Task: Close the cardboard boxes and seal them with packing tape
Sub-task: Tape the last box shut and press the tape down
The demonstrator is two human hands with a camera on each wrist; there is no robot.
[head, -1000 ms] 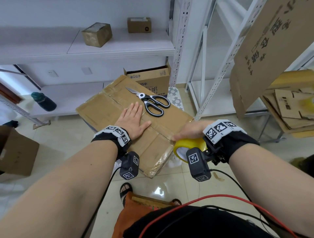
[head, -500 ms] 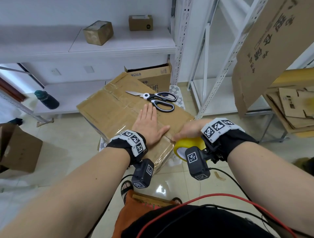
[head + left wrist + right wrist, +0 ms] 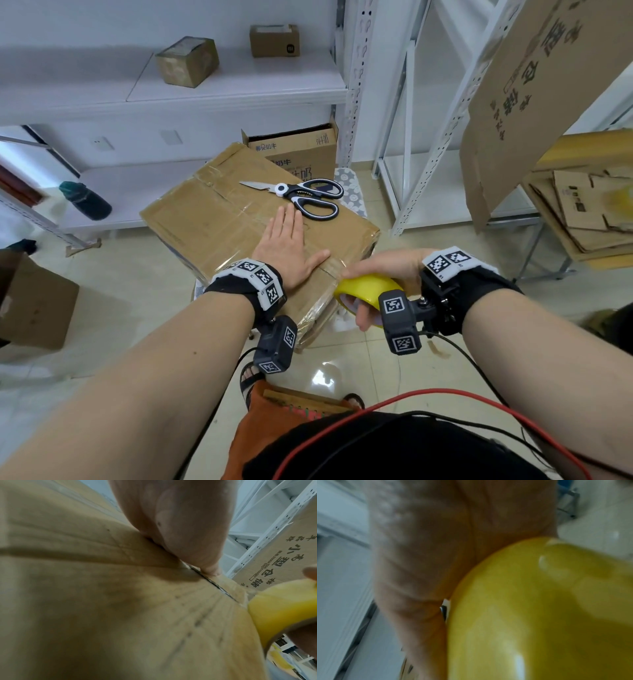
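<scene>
brown cardboard fills the middle of what we see: a closed cardboard box (image 3: 212, 219) with its flaps down, clear tape shining along its seams. our left hand (image 3: 286, 251) lies flat on its top near the near edge, fingers straight and together, thumb spread out toward the right, palm pressing the flap down. in the left wrist view the thumb (image 3: 187, 534) rests right along the dark slit of the seam (image 3: 212, 584) between the flaps.

our right hand (image 3: 383, 269) grips a yellow roll of packing tape (image 3: 368, 286) at the box's near right corner, thumb over the top of the roll and fingers curled through its core. the roll sits just off the box edge, touching or almost touching the corner; we cannot tell which. in the right wrist view the yellow roll (image 3: 539, 608) and our palm fill the blurred picture.

black-and-white scissors (image 3: 305, 197) lie closed on the far side of the box top, just beyond our left fingertips, blades pointing left.

behind stands a white shelf (image 3: 205, 89) with two small boxes on top, an open printed carton (image 3: 294, 150) below it, and a dark green bottle (image 3: 85, 202) lying on the lower shelf at the left.
</scene>
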